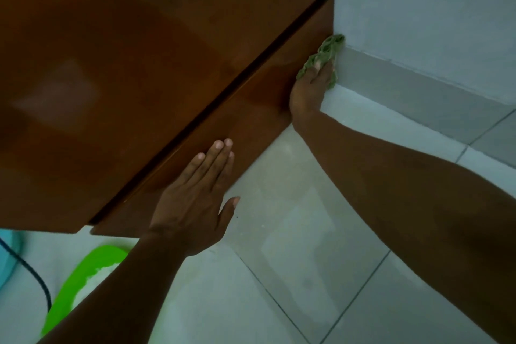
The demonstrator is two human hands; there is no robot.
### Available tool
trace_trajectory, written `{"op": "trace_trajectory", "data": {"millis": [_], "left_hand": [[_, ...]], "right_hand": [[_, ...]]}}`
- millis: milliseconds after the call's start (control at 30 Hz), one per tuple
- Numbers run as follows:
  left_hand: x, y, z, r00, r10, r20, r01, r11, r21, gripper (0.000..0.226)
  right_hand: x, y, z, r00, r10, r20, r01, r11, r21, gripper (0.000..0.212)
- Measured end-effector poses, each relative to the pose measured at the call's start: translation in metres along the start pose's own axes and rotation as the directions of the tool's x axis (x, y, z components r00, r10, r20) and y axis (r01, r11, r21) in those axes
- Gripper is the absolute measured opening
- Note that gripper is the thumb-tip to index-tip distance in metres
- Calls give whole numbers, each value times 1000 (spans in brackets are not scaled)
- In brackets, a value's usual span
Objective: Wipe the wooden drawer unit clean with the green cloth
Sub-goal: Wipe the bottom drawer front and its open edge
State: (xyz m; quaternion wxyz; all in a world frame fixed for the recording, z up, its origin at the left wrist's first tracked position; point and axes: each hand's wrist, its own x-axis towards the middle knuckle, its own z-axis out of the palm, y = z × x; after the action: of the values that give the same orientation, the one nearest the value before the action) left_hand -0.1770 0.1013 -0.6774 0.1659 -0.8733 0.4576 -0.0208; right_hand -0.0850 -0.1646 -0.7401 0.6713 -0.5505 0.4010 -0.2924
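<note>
Cloth (324, 60) is bunching under our right hand (308, 92) at the bottom drawer front's (251, 109) wall-side end, its length running back toward our flat, empty left hand (195, 198).

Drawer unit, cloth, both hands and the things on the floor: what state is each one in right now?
Wooden drawer unit: drawer front shut or nearly so, a dark gap above it.
Green cloth: bunched, pressed to the unit's far corner by the wall.
Right hand: gripping the cloth.
Left hand: open, fingers flat against the drawer front.
Bright green object: lying on the floor, partly hidden.
Dark cable: trailing across the floor.
</note>
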Motion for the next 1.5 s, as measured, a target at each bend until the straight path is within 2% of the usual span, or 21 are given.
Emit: {"op": "trace_trajectory", "data": {"millis": [100,200,267,333,433,533,667,733,800,900,1033,1200,1333,1500], "left_hand": [[-1,1,-2,1000,-5,-6,5,1000,-5,74],[-3,1,-5,1000,-4,-19,4,1000,-16,72],[-8,0,-8,999,-11,-34,11,1000,-16,70],[-17,-2,-9,999,-21,-37,21,1000,-7,67],[-37,-9,-10,999,-27,-32,28,999,25,71],[-61,-16,-14,1000,-23,-14,23,998,61,74],[-89,-23,-17,999,-35,6,34,996,77,73],[-99,-27,-16,999,-32,21,30,996,83,72],[-104,-30,-15,999,-30,22,28,996,85,71],[-105,-30,-14,999,-39,16,37,996,79,73],[-105,-30,-10,998,-54,-8,55,996,73,71],[-97,-22,-4,997,-69,-41,70,997,26,73],[-84,-18,-4,997,-72,-32,73,997,22,75],[-70,-15,-6,998,-58,-12,58,998,21,78]], "right_hand": [[13,-8,-12,992,55,-112,-55,998,0,35],[22,-15,-28,977,188,-95,-178,978,105,35],[13,-21,-35,951,236,-198,-208,966,155,33],[-20,-21,-40,946,172,-274,-150,984,101,29],[-102,0,-46,967,26,-253,-14,999,47,26],[-188,36,-46,987,3,-161,7,998,61,24],[-265,77,-24,993,61,97,-65,997,38,33],[-285,82,-11,957,127,259,-150,986,70,44],[-300,83,2,884,199,422,-274,953,126,60],[-310,81,15,834,205,512,-312,941,132,79],[-287,71,23,875,148,461,-199,978,65,59],[-236,59,32,942,48,331,-64,997,39,62],[-177,44,38,983,21,181,-35,997,72,59],[-109,25,26,996,21,84,-23,1000,14,56]]}}
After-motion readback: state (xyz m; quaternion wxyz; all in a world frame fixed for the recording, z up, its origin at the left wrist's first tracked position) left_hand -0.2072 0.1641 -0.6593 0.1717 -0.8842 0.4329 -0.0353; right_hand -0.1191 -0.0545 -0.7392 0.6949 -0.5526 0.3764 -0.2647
